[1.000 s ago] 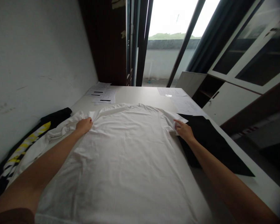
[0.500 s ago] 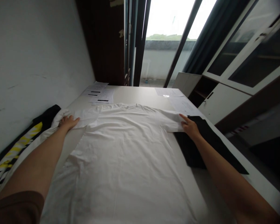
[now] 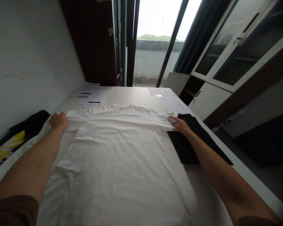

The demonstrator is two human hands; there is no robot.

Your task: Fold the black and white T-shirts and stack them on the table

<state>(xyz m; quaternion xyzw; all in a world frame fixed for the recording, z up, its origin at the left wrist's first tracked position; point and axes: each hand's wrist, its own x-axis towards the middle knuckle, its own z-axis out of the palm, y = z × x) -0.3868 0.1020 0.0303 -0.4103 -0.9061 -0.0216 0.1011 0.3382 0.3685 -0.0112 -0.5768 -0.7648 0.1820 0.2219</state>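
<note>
A white T-shirt [image 3: 122, 150] lies spread on the white table, collar at the far side, with soft wrinkles across its chest and body. My left hand [image 3: 58, 121] is closed at the end of the left sleeve; its fingertips are partly hidden. At the opposite sleeve, my right hand [image 3: 181, 125] grips the cuff between thumb and fingers. Both sleeves are stretched out sideways. Under my right hand and forearm lies a flat black piece [image 3: 179, 147], partly covered by the sleeve.
Printed papers [image 3: 94, 98] lie at the table's far left, and more sheets [image 3: 174, 103] at the far right. A black garment with yellow and white print [image 3: 19, 138] sits along the left wall. White cabinets [image 3: 212, 97] stand right of the table [image 3: 127, 92].
My left hand has closed at the sleeve end, where its fingers were more spread. The sleeves and upper shirt look straighter and tauter. The whole view has shifted slightly.
</note>
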